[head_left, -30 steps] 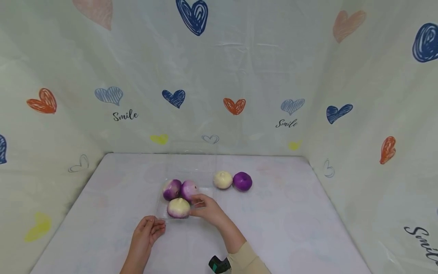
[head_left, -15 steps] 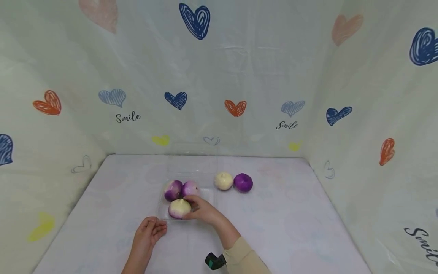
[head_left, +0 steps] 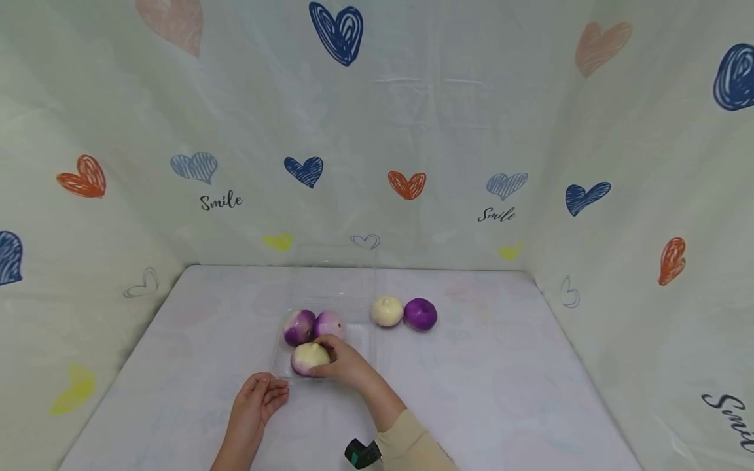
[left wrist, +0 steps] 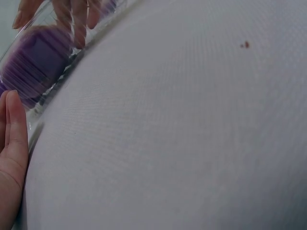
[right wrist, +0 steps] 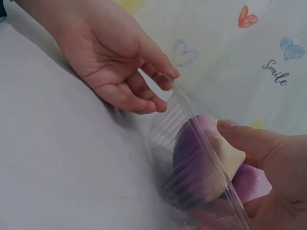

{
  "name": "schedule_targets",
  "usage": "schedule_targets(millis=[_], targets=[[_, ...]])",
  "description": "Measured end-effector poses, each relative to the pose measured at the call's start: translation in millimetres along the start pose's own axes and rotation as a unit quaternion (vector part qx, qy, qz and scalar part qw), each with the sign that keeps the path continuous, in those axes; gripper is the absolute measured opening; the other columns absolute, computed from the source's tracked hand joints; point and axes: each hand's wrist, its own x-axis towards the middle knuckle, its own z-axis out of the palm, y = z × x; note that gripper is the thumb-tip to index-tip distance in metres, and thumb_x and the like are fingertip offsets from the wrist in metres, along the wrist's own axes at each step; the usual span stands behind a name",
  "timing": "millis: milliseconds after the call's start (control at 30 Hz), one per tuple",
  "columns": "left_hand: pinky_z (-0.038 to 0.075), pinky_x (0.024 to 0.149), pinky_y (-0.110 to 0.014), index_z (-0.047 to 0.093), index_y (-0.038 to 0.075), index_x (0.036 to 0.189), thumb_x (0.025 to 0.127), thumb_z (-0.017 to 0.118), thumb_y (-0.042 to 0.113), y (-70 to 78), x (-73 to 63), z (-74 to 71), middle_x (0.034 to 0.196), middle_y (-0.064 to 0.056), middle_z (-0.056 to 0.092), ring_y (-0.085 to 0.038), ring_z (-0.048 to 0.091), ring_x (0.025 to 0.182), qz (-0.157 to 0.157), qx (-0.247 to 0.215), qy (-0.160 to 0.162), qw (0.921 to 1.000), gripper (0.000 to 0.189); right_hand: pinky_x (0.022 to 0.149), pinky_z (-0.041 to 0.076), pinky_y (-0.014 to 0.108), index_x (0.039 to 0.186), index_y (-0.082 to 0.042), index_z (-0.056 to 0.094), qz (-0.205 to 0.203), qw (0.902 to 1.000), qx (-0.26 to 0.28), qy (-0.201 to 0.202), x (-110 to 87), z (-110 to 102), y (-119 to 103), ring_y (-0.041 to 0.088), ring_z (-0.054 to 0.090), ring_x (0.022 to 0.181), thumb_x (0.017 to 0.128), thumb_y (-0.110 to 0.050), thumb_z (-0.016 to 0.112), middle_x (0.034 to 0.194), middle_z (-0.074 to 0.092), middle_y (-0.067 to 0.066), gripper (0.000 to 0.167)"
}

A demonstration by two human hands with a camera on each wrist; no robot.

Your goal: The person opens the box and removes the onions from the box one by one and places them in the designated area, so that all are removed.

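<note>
The right hand (head_left: 349,365) reaches in from the near side of the counter (head_left: 501,379), forearm angled toward the far left corner, palm turned leftward. Its grip is curled round the pale-topped onion (head_left: 307,360), thumb and fingers on opposite sides, covering the right flank of the onion. This onion is located in the near part of a clear container (head_left: 362,335), left of the middle of the counter. The left hand (head_left: 254,400) extends from the near edge, palm turned inward. Its grip pinches the container rim at the near left corner between thumb and index finger, with the other fingers loosely bent. Two further onions stand side by side in the far part of the container: a dark purple-and-white onion (head_left: 299,328) on the left and a lighter mauve onion (head_left: 329,324) on the right. The transparent lid (head_left: 332,281) extends from the container toward the far edge of the counter. Outside the container, toward the far edge, a cream onion (head_left: 387,312) and a deep purple onion (head_left: 421,314) stand side by side. In the right wrist view, the ribbed container wall stands in front of part of the held onion. A dark device (head_left: 362,453) is located beside the right sleeve (head_left: 415,446)
</note>
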Motion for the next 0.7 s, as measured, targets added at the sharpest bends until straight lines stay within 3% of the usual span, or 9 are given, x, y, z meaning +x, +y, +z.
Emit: schedule_targets(millis=[267, 700], targets=[[0.058, 0.078, -0.026, 0.056, 0.013, 0.094, 0.106, 0.044, 0.021, 2.0, -1.6, 1.8, 0.089, -0.002, 0.069, -0.012, 0.066, 0.083, -0.009, 0.013, 0.011, 0.9998, 0.019, 0.083, 0.047, 0.028, 0.112, -0.01, 0.055, -0.003, 0.9989, -0.029, 0.037, -2.8, 7.3, -1.9, 0.015, 0.055, 0.093, 0.075, -0.007, 0.084, 0.101, 0.061, 0.003, 0.047], [0.057, 0.08, -0.026, 0.053, 0.011, 0.095, 0.105, 0.046, 0.024, 3.5, 1.5, 2.9, 0.091, -0.002, 0.068, -0.012, 0.065, 0.085, -0.025, 0.035, 0.033, 0.9985, 0.018, 0.084, 0.048, 0.028, 0.118, -0.01, 0.056, 0.011, 0.9987, -0.031, 0.039, -4.3, 1.9, -6.6, 0.015, 0.056, 0.095, 0.08, -0.01, 0.08, 0.105, 0.062, 0.003, 0.044]])
